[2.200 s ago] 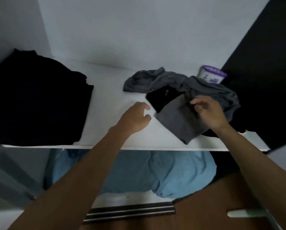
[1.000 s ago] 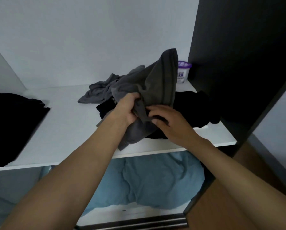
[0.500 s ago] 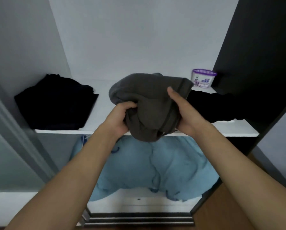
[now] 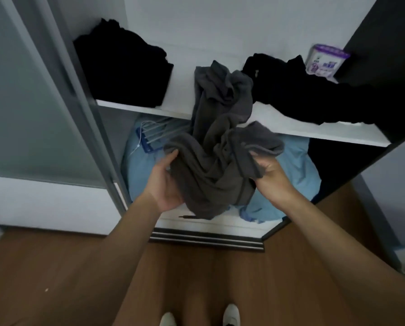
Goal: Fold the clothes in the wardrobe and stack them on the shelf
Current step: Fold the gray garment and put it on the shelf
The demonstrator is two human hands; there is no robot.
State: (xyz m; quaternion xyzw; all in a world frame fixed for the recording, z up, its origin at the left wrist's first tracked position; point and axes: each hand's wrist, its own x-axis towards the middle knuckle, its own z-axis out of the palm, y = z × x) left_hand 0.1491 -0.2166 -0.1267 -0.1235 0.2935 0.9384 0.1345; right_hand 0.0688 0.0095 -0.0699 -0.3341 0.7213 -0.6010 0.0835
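Grey garment [image 4: 218, 165] hangs crumpled in front of the wardrobe, its upper end trailing on the shelf [image 4: 290, 131]. Left hand [image 4: 166, 184] and right hand [image 4: 270, 177] each have fingers clamped on a bunched edge. A folded black pile [image 4: 123, 64] sits at the shelf's left. A loose black garment [image 4: 314, 95] lies unfolded at the right, so most work seems left.

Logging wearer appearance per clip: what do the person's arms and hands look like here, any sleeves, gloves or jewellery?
Both forearms are bare up to the frame edge, and no sleeves show. The left-hand grip and the right-hand grip are ungloved, with no rings, watch, bracelets or markings visible.
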